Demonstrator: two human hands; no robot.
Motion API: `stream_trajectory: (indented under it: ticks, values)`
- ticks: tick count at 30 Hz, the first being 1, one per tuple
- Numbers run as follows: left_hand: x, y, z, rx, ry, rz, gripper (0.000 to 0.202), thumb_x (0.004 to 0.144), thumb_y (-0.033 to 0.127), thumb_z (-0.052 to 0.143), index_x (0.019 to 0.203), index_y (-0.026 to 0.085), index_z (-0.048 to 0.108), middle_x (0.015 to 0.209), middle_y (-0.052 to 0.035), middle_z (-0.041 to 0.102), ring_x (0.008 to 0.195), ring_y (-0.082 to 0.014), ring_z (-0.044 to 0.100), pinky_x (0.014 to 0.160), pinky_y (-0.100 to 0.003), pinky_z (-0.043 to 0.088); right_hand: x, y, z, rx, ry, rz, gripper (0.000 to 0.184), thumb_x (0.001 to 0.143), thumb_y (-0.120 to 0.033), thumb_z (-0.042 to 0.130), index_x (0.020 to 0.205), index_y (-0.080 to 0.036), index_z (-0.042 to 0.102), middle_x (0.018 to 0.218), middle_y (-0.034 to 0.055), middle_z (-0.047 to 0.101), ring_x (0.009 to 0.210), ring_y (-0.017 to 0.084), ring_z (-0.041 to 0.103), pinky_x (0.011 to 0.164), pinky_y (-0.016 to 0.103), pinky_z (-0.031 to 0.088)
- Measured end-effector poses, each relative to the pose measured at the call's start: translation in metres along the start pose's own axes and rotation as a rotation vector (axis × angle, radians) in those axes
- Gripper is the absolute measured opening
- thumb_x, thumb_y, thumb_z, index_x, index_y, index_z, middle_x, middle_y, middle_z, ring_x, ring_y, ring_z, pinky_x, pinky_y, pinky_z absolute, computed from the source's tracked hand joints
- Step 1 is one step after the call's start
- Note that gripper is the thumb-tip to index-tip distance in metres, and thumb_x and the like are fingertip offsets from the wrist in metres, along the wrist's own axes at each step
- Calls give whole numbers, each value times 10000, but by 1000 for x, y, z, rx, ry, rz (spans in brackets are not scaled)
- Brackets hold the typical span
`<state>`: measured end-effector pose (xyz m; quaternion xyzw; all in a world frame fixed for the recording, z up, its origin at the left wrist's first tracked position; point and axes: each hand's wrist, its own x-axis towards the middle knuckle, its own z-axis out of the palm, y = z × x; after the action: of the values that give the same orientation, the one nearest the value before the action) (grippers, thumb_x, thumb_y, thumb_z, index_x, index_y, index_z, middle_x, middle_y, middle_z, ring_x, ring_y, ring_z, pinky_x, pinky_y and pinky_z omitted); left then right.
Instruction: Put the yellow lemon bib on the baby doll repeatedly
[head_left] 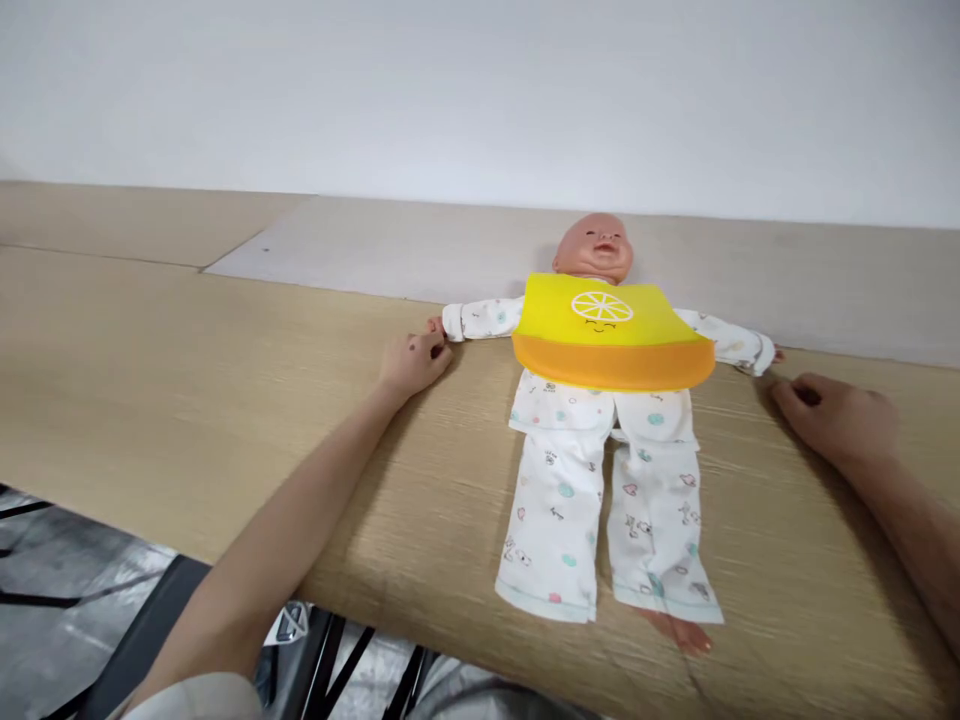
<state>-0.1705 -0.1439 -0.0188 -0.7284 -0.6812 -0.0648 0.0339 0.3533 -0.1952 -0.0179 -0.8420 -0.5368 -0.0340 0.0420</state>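
A baby doll (pixel 596 248) lies on its back on the table, arms spread to both sides. It wears a white printed top and white printed trousers (pixel 559 500). A yellow bib (pixel 637 312) with a white citrus slice and an orange pocket (pixel 615 362) covers its chest. Curled into a loose fist, my left hand (pixel 416 362) rests on the table right beside the doll's hand (pixel 435 325); whether they touch, I cannot tell. My right hand (pixel 840 418), also loosely closed, rests a little apart from the other white sleeve (pixel 742 345). Neither hand shows anything in it.
The wooden table (pixel 187 400) reaches far to the left, with a pale grey strip (pixel 375 240) along its back. Behind stands a plain white wall (pixel 450 100). Below the front edge are dark chair parts (pixel 142 640) and a grey floor (pixel 67 560).
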Motion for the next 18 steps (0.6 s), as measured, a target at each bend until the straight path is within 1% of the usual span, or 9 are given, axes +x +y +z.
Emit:
stream_trajectory:
  ticks: [3, 5, 9, 13, 16, 18]
  values:
    - [0, 0, 0, 0, 6, -2, 363, 889, 373, 400, 936, 174, 700, 846, -108, 730, 791, -271, 665, 637, -332, 389, -1, -2, -2, 13, 6, -7, 167, 781, -378, 587, 728, -226, 629, 798, 114, 669, 541, 177, 380, 609, 307, 284]
    - [-1, 1, 0, -2, 14, -6, 356, 883, 367, 404, 925, 173, 699, 845, -107, 727, 793, -271, 663, 634, -329, 385, -2, -4, -3, 5, 14, -14, 170, 778, -372, 589, 732, -215, 635, 783, 116, 664, 542, 171, 389, 606, 301, 274]
    - [0, 0, 1, 2, 22, 9, 343, 877, 365, 404, 882, 176, 690, 821, -94, 718, 784, -255, 657, 652, -320, 390, -1, -5, -4, -55, 7, -1, 205, 823, -372, 581, 826, -195, 684, 854, 126, 688, 573, 167, 421, 615, 288, 274]
    - [-1, 2, -1, 35, 21, 12, 332, 870, 361, 392, 815, 176, 663, 810, -89, 713, 777, -239, 654, 653, -309, 386, -2, -7, -4, -105, -27, 1, 267, 859, -375, 571, 930, -167, 723, 939, 148, 697, 582, 158, 400, 626, 291, 260]
    - [-2, 5, -5, 67, 6, 1, 327, 862, 360, 384, 787, 181, 647, 805, -88, 711, 776, -233, 654, 648, -304, 382, -6, -9, -7, -97, -2, -34, 296, 889, -342, 541, 965, -122, 724, 929, 156, 693, 602, 143, 397, 641, 285, 251]
    - [-2, 7, -7, 81, -5, -5, 330, 858, 368, 378, 785, 185, 643, 806, -87, 711, 780, -236, 655, 648, -303, 383, -8, -11, -8, -80, 12, -40, 289, 893, -326, 538, 955, -114, 725, 893, 144, 688, 608, 136, 390, 641, 278, 241]
